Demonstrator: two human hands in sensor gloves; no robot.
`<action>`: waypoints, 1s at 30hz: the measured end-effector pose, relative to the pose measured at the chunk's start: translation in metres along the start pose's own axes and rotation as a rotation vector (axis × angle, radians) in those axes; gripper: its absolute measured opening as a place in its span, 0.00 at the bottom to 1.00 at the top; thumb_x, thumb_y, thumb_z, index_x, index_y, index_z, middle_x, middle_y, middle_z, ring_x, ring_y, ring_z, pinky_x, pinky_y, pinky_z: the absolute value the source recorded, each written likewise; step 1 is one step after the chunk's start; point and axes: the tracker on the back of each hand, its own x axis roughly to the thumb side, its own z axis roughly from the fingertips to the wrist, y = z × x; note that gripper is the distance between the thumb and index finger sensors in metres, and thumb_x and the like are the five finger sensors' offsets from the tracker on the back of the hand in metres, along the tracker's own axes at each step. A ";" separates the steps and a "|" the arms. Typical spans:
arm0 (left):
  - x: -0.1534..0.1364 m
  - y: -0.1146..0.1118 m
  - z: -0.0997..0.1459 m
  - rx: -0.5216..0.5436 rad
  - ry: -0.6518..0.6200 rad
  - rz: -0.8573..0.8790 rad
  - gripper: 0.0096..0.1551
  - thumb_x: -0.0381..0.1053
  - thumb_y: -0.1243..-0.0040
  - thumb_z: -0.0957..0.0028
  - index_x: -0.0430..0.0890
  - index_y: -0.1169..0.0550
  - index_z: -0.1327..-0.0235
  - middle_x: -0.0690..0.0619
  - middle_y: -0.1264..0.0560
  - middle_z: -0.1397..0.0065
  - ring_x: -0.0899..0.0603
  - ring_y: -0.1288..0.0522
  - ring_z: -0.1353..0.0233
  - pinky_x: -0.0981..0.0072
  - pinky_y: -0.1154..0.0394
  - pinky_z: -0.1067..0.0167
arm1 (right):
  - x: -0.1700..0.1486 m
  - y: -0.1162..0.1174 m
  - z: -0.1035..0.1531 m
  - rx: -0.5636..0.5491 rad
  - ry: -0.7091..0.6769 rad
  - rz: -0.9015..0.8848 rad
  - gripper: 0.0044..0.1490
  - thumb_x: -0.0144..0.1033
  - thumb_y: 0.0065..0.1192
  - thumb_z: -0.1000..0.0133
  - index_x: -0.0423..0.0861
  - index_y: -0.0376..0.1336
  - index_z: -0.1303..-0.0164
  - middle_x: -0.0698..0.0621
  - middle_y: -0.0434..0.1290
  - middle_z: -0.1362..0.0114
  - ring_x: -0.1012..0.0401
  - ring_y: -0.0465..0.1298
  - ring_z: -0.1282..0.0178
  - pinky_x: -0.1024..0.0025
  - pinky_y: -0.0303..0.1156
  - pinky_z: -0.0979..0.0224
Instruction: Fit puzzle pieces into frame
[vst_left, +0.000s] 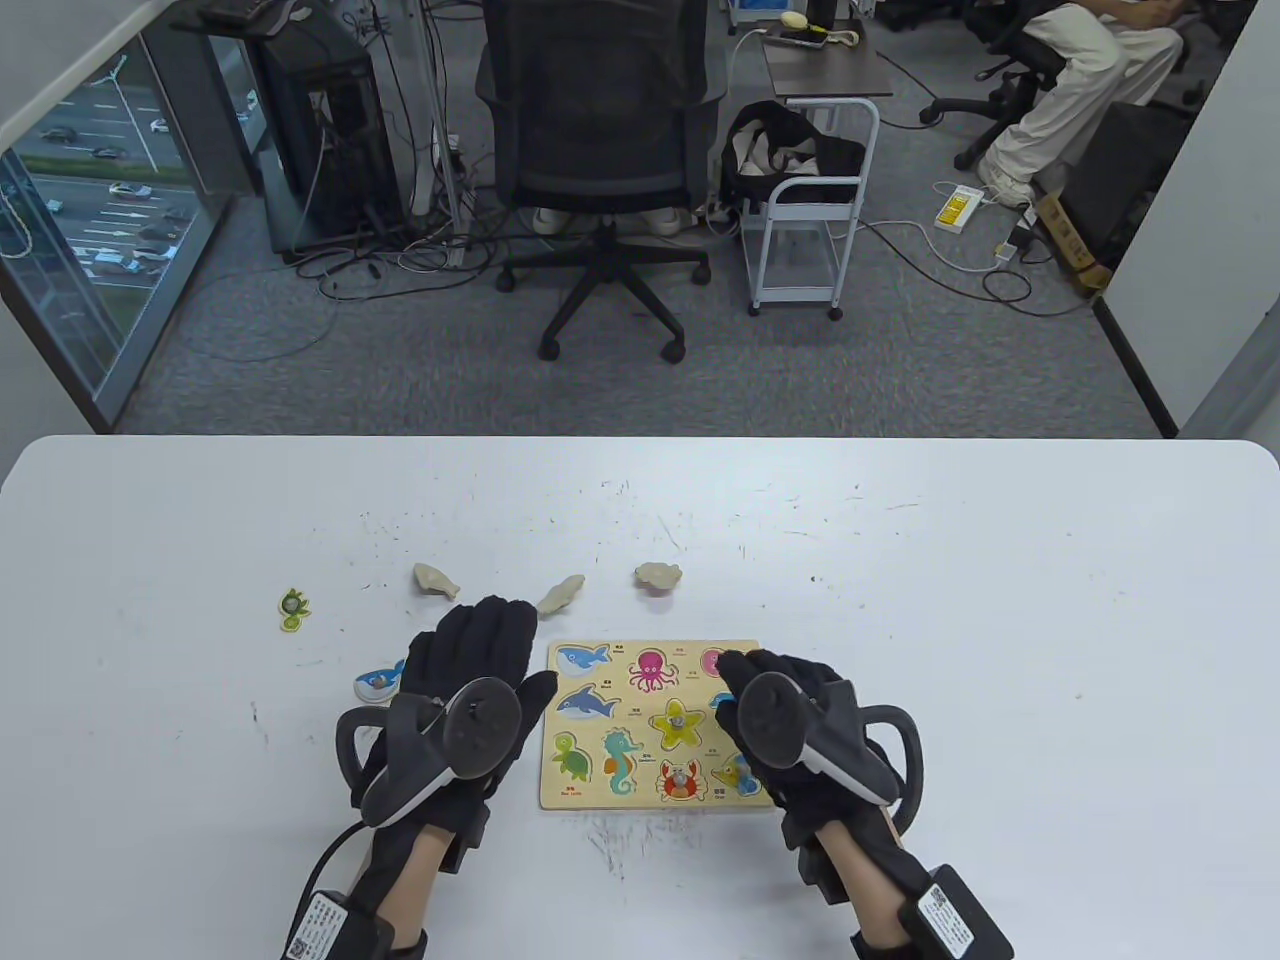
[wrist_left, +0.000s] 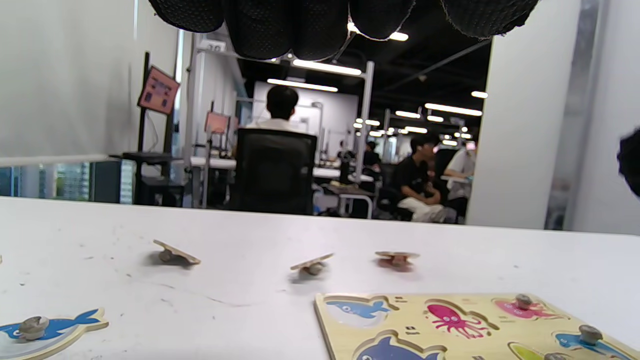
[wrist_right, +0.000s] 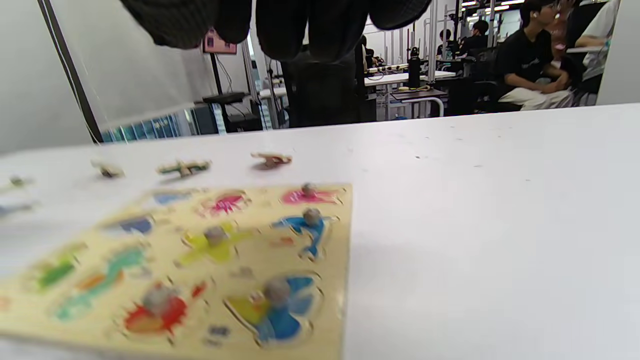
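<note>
A wooden puzzle frame (vst_left: 600, 790) (wrist_left: 480, 335) (wrist_right: 330, 240) with sea-animal pictures lies near the table's front edge; several pieces with knobs sit in it. My left hand (vst_left: 480, 650) hovers just left of the frame, fingers straight, holding nothing. My right hand (vst_left: 745, 670) hangs over the frame's right side, empty. Loose pieces lie on the table: a blue whale (vst_left: 378, 682) (wrist_left: 47, 327) beside the left hand, a green turtle (vst_left: 293, 609) farther left, and three face-down pieces (vst_left: 435, 579) (vst_left: 561, 594) (vst_left: 657, 576) beyond the frame.
The white table (vst_left: 1000, 650) stretches wide to the right and far side. Beyond its far edge stand an office chair (vst_left: 600, 150) and a small white cart (vst_left: 805, 230). People sit at desks in the background.
</note>
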 end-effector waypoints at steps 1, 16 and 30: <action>0.001 0.000 0.000 -0.006 -0.003 0.006 0.43 0.71 0.50 0.43 0.58 0.38 0.14 0.50 0.34 0.10 0.36 0.36 0.14 0.38 0.37 0.20 | -0.003 -0.006 0.001 -0.014 -0.018 -0.047 0.37 0.54 0.63 0.45 0.62 0.58 0.23 0.55 0.65 0.17 0.51 0.67 0.17 0.46 0.58 0.15; 0.017 0.000 0.004 0.030 -0.040 0.023 0.43 0.71 0.48 0.43 0.57 0.39 0.15 0.51 0.34 0.11 0.38 0.35 0.14 0.41 0.37 0.20 | -0.024 -0.032 0.023 -0.112 -0.017 -0.074 0.43 0.56 0.63 0.45 0.62 0.52 0.19 0.54 0.57 0.11 0.48 0.59 0.12 0.43 0.52 0.13; 0.055 0.009 -0.018 -0.007 -0.038 -0.019 0.44 0.71 0.47 0.44 0.59 0.40 0.14 0.53 0.35 0.10 0.39 0.36 0.13 0.43 0.38 0.18 | -0.041 -0.042 0.040 -0.126 -0.027 -0.114 0.43 0.56 0.63 0.45 0.61 0.53 0.19 0.53 0.58 0.12 0.47 0.60 0.12 0.42 0.52 0.13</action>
